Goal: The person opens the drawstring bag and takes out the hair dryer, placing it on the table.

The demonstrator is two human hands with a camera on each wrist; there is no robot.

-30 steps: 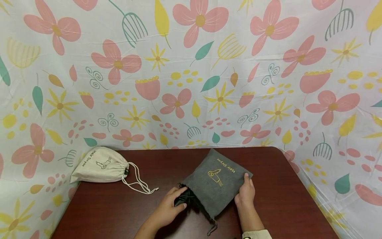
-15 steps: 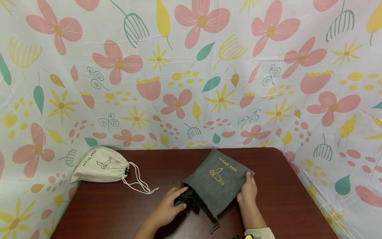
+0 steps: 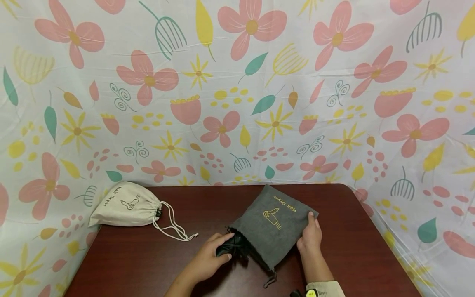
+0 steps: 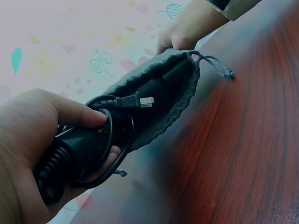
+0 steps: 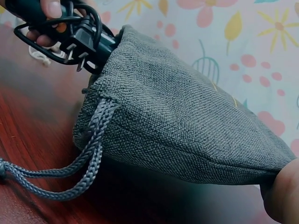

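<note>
A grey drawstring bag [image 3: 272, 225] with "Hair Dryer" and a dryer drawing in yellow is held at a slant above the table, its mouth toward the left hand. Partly inside that mouth is a black hair dryer [image 4: 77, 149]; its far end is hidden by the cloth. The left hand [image 3: 208, 258] grips the dryer's handle, thumb on top, with the cord looped around it. A two-prong plug [image 4: 135, 100] sticks out near the bag's opening. At the bag's far right corner, the right hand [image 3: 311, 237] pinches the cloth between thumb and fingers.
A cream drawstring bag [image 3: 128, 208], also marked "Hair Dryer", lies at the table's left edge with its white cords trailing right. The dark red-brown table [image 3: 148, 264] ends at the back against a flower-patterned curtain [image 3: 230, 82].
The right hand and the grey bag have shifted slightly to the right. A little more of the hair dryer shows at the mouth, while the left hand has stayed almost in place.
</note>
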